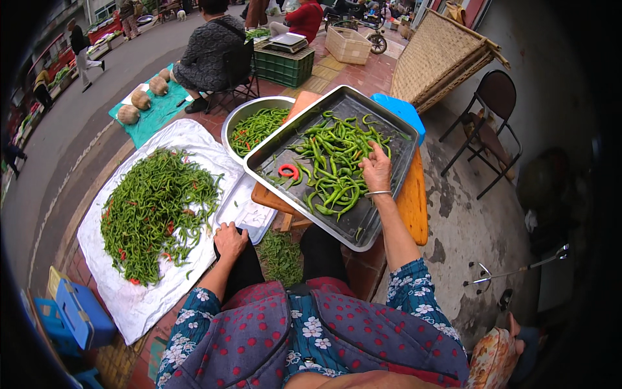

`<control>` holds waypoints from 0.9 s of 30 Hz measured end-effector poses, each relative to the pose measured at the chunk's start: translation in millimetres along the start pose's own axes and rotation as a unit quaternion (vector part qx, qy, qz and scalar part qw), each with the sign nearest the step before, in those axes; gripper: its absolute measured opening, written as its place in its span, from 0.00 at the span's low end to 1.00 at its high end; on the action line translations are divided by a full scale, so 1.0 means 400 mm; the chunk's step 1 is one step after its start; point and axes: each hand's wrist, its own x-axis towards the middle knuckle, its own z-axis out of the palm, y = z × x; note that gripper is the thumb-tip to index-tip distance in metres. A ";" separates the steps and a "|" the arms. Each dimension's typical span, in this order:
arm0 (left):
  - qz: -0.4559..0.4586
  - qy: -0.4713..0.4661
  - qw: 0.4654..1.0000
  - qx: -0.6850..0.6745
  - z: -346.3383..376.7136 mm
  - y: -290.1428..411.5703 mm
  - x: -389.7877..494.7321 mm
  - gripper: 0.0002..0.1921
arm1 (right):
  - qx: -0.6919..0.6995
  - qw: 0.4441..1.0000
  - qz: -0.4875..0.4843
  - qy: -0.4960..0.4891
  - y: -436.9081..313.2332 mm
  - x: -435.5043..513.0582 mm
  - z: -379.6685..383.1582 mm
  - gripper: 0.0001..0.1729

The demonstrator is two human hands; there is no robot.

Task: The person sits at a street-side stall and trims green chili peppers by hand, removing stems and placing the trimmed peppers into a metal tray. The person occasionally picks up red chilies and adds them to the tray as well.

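Observation:
My right hand [376, 167], with a bangle at the wrist, touches the green chili peppers [335, 150] in a dark metal tray [403, 192]; whether its fingers pinch one is hard to tell. The tray lies on a wooden stool or small table [418, 209]. A red ring-shaped thing [288, 171] lies at the tray's left side. My left hand [231, 240] rests on my knee and holds nothing. Beyond the tray's left edge stands a round metal basin [235, 121] of green and red chilies. To the left, a big heap of chilies [155, 214] covers part of a white sheet [112, 301].
A shallow plastic tray [248, 209] lies between sheet and table. Stems and leaves [282, 257] litter the ground by my feet. A blue box [82, 311] is at lower left, a folding chair [491, 112] at right. A person [211, 53] sits ahead; someone's hand shows at lower right.

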 end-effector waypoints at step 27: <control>0.123 -0.211 0.736 -0.632 -0.138 0.155 -0.190 0.19 | 0.352 0.685 0.489 -0.411 -0.136 -0.505 0.129 0.17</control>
